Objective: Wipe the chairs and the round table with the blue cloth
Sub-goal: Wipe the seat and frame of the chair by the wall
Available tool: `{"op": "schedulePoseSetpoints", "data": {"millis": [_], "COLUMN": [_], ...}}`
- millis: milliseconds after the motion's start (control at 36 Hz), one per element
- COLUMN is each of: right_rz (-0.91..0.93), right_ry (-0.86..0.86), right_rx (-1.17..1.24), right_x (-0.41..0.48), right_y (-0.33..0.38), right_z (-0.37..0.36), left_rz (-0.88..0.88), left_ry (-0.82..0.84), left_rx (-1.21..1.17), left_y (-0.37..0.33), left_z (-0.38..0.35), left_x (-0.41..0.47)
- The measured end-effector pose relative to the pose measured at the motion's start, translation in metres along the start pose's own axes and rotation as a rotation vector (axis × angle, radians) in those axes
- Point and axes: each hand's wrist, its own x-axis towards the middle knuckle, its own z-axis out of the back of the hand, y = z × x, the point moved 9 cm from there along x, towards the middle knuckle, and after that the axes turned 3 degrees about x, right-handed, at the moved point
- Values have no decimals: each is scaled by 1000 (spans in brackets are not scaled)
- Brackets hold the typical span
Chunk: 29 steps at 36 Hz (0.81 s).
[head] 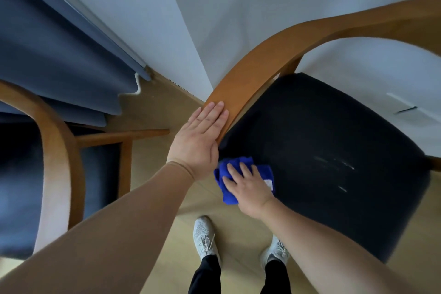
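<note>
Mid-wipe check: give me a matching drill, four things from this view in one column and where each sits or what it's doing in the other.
Things:
1. left hand
2. right hand
3. blue cloth
4. second chair

States:
A. stands at left, by the curtain
B. bunched on the near corner of the dark seat
C. flat on the wooden armrest
D. presses down on the blue cloth

Pairs: 1-C, 2-D, 3-B, 4-A.
</note>
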Motion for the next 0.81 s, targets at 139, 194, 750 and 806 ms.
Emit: {"op": "schedulePoseSetpoints", "data": {"millis": [139,194,750,806], "right_rz": [121,123,-471,-484], "right_ry": [124,59,-186,-199], "right_rx": [-7,26,181,194], "right_x": [-31,-37,30,27], "right_y": [7,2,-192,-189], "right_z": [-23,-13,116,107], "left_rz": [2,-3,5,9], "left_ry": [5,5,22,26], "left_rx": [-3,2,10,21], "left_y": [0,-1,-2,-1], "left_z": [0,1,-1,-2], "left_x": [1,1,1,1]}}
